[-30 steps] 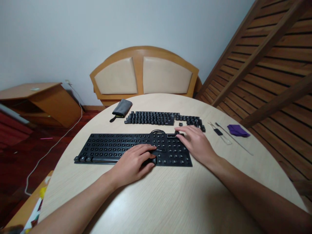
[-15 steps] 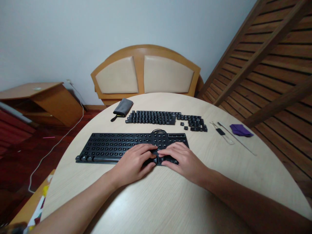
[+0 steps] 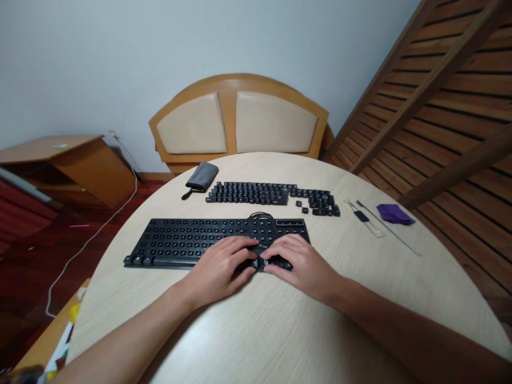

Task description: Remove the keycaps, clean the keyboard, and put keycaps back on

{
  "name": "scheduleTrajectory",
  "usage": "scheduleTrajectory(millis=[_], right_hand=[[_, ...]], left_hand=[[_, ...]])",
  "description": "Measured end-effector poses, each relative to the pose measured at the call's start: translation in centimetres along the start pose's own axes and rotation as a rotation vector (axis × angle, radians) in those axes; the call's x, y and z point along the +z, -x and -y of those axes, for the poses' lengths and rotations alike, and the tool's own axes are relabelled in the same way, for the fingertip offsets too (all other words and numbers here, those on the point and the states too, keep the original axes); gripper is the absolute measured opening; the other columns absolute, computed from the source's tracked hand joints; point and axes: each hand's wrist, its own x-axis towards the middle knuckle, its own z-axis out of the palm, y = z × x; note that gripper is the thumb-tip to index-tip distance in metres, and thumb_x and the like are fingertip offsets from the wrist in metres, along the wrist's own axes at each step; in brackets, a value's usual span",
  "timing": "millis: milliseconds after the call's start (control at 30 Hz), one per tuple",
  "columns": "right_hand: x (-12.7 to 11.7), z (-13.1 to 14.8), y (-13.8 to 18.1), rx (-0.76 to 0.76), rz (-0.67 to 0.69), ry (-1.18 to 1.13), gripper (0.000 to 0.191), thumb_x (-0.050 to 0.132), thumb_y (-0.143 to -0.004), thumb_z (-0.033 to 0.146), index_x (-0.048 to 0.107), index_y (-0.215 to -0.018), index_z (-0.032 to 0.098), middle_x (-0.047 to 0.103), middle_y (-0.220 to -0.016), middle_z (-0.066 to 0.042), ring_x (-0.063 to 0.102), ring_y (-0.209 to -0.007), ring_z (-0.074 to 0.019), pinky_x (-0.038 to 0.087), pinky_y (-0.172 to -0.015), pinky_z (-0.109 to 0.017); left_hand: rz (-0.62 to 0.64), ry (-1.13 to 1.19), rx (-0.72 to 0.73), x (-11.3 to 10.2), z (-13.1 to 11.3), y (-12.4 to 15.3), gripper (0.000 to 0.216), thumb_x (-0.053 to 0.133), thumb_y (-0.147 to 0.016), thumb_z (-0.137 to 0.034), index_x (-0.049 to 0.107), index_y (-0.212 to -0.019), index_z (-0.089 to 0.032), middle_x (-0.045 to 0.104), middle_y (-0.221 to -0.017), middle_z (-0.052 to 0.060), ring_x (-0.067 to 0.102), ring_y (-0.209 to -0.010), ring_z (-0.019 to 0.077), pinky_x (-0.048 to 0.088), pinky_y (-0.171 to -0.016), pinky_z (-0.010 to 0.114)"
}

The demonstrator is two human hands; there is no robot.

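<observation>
A black keyboard point(image 3: 176, 238) lies before me, most of its key places bare, with a few keycaps point(image 3: 138, 260) seated at its lower left corner. Over its lower right part, my left hand point(image 3: 224, 265) rests with the thumb and fingertips around a small black keycap point(image 3: 255, 263) near the front edge. Beside it, my right hand point(image 3: 302, 264) has its thumb and forefinger closed around another keycap point(image 3: 265, 262). Both hands partly hide the keys beneath them. The fingertips of the two hands nearly meet.
Behind the keyboard are rows of loose keycaps point(image 3: 250, 193) and a smaller group point(image 3: 322, 201). A grey pouch point(image 3: 202, 176) sits at the back left. To the right lie a wire keycap puller point(image 3: 362, 216), a thin metal rod point(image 3: 394, 232) and a folded purple cloth point(image 3: 395, 214).
My right thumb and fingertips have shifted slightly around the keycap. The left hand and keyboard stay almost where they were.
</observation>
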Motion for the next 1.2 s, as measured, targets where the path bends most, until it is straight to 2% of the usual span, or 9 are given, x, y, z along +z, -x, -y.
scheduleTrajectory(millis=[233, 567, 833, 1033, 1200], right_hand=[[0.1, 0.2, 0.0, 0.008, 0.000, -0.022, 0.009, 0.074, -0.090, 0.024, 0.066, -0.094, 0.024, 0.078, -0.100, -0.001, 0.069, -0.096, -0.0201, 0.049, -0.089, -0.039], [-0.1, 0.2, 0.0, -0.006, 0.027, 0.020, 0.010, 0.073, -0.091, 0.026, 0.071, -0.101, 0.025, 0.078, -0.099, -0.001, 0.068, -0.097, -0.0205, 0.049, -0.088, -0.039], [-0.2, 0.2, 0.0, -0.012, 0.038, 0.013, 0.013, 0.071, -0.092, 0.027, 0.068, -0.103, 0.023, 0.076, -0.101, -0.003, 0.067, -0.100, -0.0228, 0.048, -0.090, -0.041], [-0.4, 0.0, -0.1, -0.031, 0.017, 0.024, 0.010, 0.071, -0.092, 0.027, 0.066, -0.099, 0.022, 0.074, -0.104, -0.005, 0.065, -0.103, -0.0227, 0.047, -0.091, -0.041], [-0.4, 0.1, -0.1, -0.023, 0.014, 0.038, 0.008, 0.070, -0.092, 0.027, 0.067, -0.098, 0.022, 0.073, -0.105, -0.005, 0.065, -0.104, -0.0233, 0.047, -0.092, -0.042]], left_hand=[[-0.017, -0.001, -0.009, 0.1, -0.2, -0.1, 0.018, 0.060, -0.095, -0.026, 0.067, -0.110, -0.021, 0.067, -0.132, 0.010, 0.064, -0.119, 0.0270, 0.054, -0.102, 0.050], [-0.007, -0.010, -0.009, 0.1, -0.2, 0.0, 0.018, 0.060, -0.096, -0.027, 0.066, -0.111, -0.021, 0.066, -0.133, 0.009, 0.063, -0.120, 0.0264, 0.053, -0.103, 0.049], [-0.020, -0.017, 0.000, 0.2, -0.2, 0.0, 0.021, 0.061, -0.095, -0.028, 0.066, -0.114, -0.020, 0.066, -0.133, 0.010, 0.063, -0.121, 0.0273, 0.052, -0.103, 0.051], [-0.068, -0.012, 0.043, 0.2, -0.7, -0.2, 0.023, 0.058, -0.099, -0.029, 0.064, -0.119, -0.020, 0.071, -0.124, 0.009, 0.062, -0.121, 0.0259, 0.047, -0.108, 0.050], [-0.106, -0.006, 0.008, 0.9, -1.3, -0.5, 0.022, 0.060, -0.099, -0.028, 0.065, -0.118, -0.019, 0.073, -0.119, 0.009, 0.063, -0.117, 0.0270, 0.050, -0.104, 0.050]])
